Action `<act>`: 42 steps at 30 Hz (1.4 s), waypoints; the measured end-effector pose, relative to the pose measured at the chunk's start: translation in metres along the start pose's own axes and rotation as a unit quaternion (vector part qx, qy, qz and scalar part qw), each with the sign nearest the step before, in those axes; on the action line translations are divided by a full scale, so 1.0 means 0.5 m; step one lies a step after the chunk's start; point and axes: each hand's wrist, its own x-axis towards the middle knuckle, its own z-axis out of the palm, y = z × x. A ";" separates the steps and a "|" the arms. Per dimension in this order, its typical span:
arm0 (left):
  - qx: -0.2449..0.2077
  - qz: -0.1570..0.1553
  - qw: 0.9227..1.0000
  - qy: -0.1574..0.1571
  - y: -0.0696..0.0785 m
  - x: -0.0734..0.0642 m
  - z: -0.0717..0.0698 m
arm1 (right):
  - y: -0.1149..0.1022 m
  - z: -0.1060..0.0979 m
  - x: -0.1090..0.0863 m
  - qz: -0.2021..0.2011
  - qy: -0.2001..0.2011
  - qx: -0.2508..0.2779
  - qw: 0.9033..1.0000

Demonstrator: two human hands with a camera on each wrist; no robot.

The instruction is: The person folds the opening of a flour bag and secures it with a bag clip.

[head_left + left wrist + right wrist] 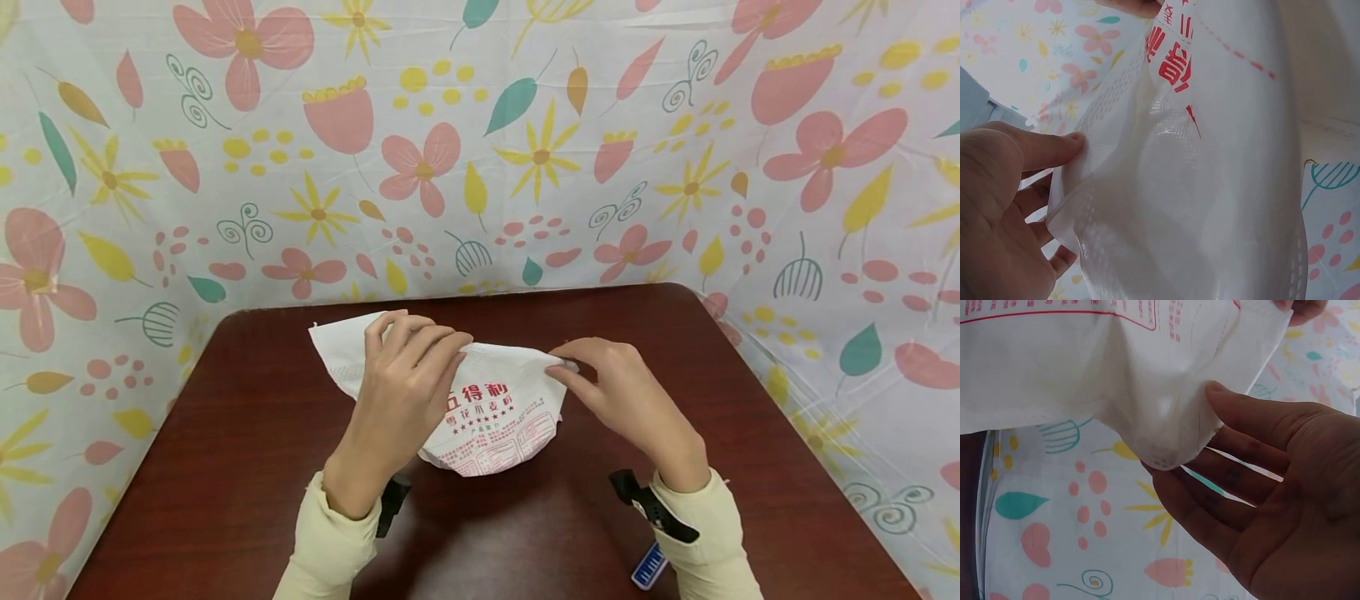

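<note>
A white flour bag [491, 408] with red Chinese print is held up over the table, its far end folded over to the left. My left hand [408, 379] grips its upper edge left of centre, and in the left wrist view the thumb [1069, 145] presses the white material against the fingers behind it. At the bag's right corner, my right hand [611, 383] pinches the edge between thumb and fingers. The right wrist view has that corner bunched into a rounded fold, with the right thumb [1235, 406] on its near face. The bag's back is hidden in the head view.
A dark red-brown table [247, 442] lies beneath the bag. Partly under the right forearm is a small blue and white item [648, 567]. White fabric [480, 183] printed with flowers hangs behind the table and along both sides.
</note>
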 end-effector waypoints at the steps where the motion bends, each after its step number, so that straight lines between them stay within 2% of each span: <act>1: 0.002 0.000 1.000 -0.003 0.000 0.000 -0.001 | 0.001 -0.001 -0.001 0.006 -0.004 -0.002 1.000; 5: 0.008 0.001 1.000 -0.012 -0.001 0.001 -0.002 | 0.003 -0.006 -0.003 0.020 -0.018 -0.001 1.000; 16: 0.014 0.004 1.000 -0.018 -0.001 -0.003 -0.004 | 0.006 -0.013 -0.005 0.022 -0.028 -0.006 0.999; 26: 0.010 0.004 1.000 -0.014 -0.004 -0.003 -0.008 | 0.013 -0.012 -0.006 0.002 -0.022 -0.005 1.000; 35: 0.006 0.000 1.000 -0.018 -0.006 -0.002 -0.010 | 0.014 -0.021 -0.006 0.021 -0.031 -0.020 0.999; 42: 0.006 -0.003 1.000 -0.021 -0.007 -0.003 -0.011 | 0.017 -0.022 -0.008 0.012 -0.023 -0.030 0.999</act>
